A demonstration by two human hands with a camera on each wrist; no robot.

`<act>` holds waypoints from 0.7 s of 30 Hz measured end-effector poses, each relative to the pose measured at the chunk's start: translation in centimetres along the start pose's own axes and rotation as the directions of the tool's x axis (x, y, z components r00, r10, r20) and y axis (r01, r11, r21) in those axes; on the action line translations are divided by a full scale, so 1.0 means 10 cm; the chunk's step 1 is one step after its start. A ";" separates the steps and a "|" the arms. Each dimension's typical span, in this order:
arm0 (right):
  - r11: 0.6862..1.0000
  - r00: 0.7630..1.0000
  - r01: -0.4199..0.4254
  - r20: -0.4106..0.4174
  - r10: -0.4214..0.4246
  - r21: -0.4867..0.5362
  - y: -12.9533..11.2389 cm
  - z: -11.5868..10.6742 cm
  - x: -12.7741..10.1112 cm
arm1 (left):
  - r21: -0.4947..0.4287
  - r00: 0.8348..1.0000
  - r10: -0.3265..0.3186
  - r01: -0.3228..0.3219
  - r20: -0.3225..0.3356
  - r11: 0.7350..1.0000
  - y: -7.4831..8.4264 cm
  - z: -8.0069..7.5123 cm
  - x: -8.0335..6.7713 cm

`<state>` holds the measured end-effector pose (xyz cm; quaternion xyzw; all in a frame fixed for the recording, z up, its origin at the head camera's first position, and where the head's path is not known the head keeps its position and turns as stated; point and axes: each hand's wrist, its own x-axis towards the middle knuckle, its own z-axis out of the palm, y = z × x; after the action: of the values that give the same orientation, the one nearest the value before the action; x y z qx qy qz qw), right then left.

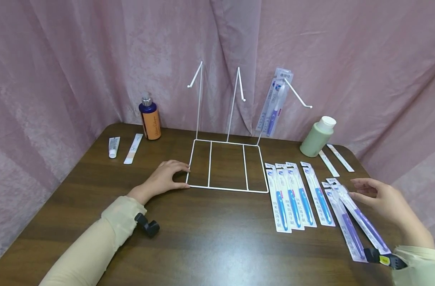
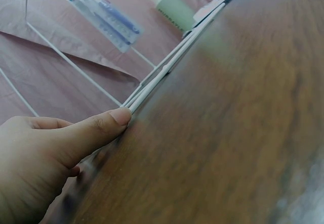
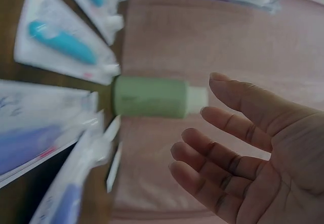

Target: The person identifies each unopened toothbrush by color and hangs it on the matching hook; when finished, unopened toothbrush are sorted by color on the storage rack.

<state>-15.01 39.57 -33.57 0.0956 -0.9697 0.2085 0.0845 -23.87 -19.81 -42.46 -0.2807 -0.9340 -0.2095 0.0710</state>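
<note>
A white wire display rack [image 1: 227,142] with three upright hooks stands on the table. My left hand [image 1: 164,176] touches its front left corner; in the left wrist view the thumb [image 2: 104,128] lies along that corner. Packaged purple toothbrushes [image 1: 274,104] hang from the rack's right hook. My right hand [image 1: 385,198] is beside two loose purple toothbrush packs [image 1: 362,216], one overlapping the other. In the right wrist view its fingers [image 3: 212,150] are spread and loosely bent, with nothing between them. Several blue toothbrush packs [image 1: 292,196] lie between rack and purple packs.
A green bottle with a white cap [image 1: 315,139] stands at the back right, two slim white packets [image 1: 340,158] beside it. At the back left are an orange and blue pump bottle [image 1: 151,121], a small tube [image 1: 114,147] and a slim packet [image 1: 133,149]. Pink curtain [image 1: 160,59] hangs behind.
</note>
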 end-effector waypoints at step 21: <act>0.986 0.969 -0.118 0.202 0.140 -0.117 0.47 0.22 -0.22 | -0.014 1.000 -0.002 0.002 0.013 1.000 0.01 -0.01 0.02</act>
<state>-14.19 43.21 -37.85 0.0491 -0.9869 0.1514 -0.0269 -23.97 -19.74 -42.28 -0.2816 -0.9332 -0.2142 0.0625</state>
